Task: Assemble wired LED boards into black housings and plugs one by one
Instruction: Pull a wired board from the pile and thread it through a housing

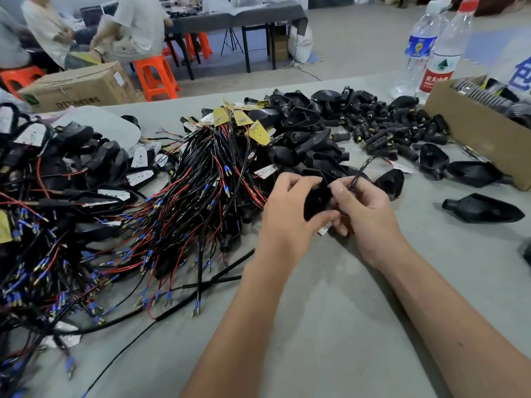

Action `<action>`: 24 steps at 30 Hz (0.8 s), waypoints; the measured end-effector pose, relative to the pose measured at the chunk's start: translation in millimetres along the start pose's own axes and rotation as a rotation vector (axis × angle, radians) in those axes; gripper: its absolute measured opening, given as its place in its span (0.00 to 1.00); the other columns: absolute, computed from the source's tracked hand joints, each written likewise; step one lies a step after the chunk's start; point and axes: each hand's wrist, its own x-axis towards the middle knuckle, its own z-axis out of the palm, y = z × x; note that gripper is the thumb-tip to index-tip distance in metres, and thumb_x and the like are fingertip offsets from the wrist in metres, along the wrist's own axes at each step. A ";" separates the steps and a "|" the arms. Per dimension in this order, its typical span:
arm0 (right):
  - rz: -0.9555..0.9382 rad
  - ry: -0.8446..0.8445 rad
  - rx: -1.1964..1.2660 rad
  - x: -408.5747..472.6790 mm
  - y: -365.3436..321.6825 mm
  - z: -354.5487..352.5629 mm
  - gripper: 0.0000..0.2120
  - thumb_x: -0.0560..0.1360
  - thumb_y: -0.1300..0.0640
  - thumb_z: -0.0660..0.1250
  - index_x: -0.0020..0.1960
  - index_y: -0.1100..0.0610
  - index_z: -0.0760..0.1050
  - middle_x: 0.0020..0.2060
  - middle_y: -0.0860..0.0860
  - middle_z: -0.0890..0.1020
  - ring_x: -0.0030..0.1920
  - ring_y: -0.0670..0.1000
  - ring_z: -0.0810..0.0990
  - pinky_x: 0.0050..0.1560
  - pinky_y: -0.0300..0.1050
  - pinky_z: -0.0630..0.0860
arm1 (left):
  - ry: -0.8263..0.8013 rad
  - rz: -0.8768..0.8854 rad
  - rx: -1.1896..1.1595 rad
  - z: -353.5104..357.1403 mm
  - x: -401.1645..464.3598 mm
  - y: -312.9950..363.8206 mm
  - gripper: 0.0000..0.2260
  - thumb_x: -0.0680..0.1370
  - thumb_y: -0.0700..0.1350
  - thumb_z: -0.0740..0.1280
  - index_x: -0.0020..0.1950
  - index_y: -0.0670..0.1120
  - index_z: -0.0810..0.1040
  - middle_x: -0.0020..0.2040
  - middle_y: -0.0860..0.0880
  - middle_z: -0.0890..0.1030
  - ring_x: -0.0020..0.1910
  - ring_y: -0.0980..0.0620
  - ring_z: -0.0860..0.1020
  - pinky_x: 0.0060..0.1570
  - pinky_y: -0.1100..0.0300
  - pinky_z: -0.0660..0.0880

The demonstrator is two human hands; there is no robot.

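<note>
My left hand (287,208) grips a black housing (316,201) at mid-table. My right hand (365,208) pinches the wires (360,170) of an LED board against that housing; the wires arc up and away to the right. A white corner of the board (323,231) pokes out under my fingers. A big bundle of red and black wired LED boards (201,179) lies to the left. Empty black housings (301,130) are heaped behind my hands. Small black plugs (382,127) are scattered further right.
Finished units (66,156) pile up at the far left. A cardboard box (482,133) and two water bottles (431,50) stand at the right rear. Loose housings (482,208) lie to the right. Beyond the table sit people, orange stools and a carton (77,87).
</note>
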 end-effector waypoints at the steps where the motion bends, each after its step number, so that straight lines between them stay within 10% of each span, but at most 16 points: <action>1: -0.010 -0.003 -0.048 -0.3 -0.1 0.1 0.09 0.82 0.58 0.68 0.52 0.65 0.76 0.32 0.54 0.78 0.25 0.50 0.72 0.24 0.40 0.69 | -0.056 -0.010 -0.076 -6.7 1.9 -3.9 0.29 0.69 0.47 0.82 0.68 0.46 0.79 0.62 0.48 0.76 0.60 0.57 0.76 0.64 0.64 0.73; 7: -0.046 0.001 -0.211 0.4 5.7 2.2 0.03 0.79 0.61 0.72 0.46 0.58 0.81 0.30 0.59 0.76 0.27 0.52 0.78 0.25 0.40 0.71 | 0.139 -0.206 -0.325 -50.7 6.9 -31.0 0.04 0.80 0.38 0.70 0.52 0.44 0.84 0.49 0.46 0.86 0.50 0.53 0.86 0.51 0.61 0.80; 17: -0.137 0.094 -0.371 -2.8 10.4 1.2 0.07 0.76 0.59 0.73 0.41 0.51 0.83 0.25 0.55 0.80 0.25 0.53 0.79 0.24 0.44 0.74 | -0.139 -0.306 0.046 -72.5 -3.2 -42.6 0.15 0.71 0.55 0.78 0.33 0.48 0.79 0.30 0.50 0.82 0.32 0.48 0.82 0.40 0.51 0.83; 24: -0.138 0.143 -0.350 -2.1 10.2 1.8 0.04 0.76 0.58 0.74 0.43 0.51 0.84 0.27 0.58 0.76 0.24 0.50 0.78 0.22 0.43 0.71 | -0.417 -0.308 0.090 -77.9 -6.6 -39.2 0.15 0.63 0.39 0.84 0.42 0.48 0.82 0.35 0.53 0.86 0.37 0.57 0.84 0.46 0.58 0.82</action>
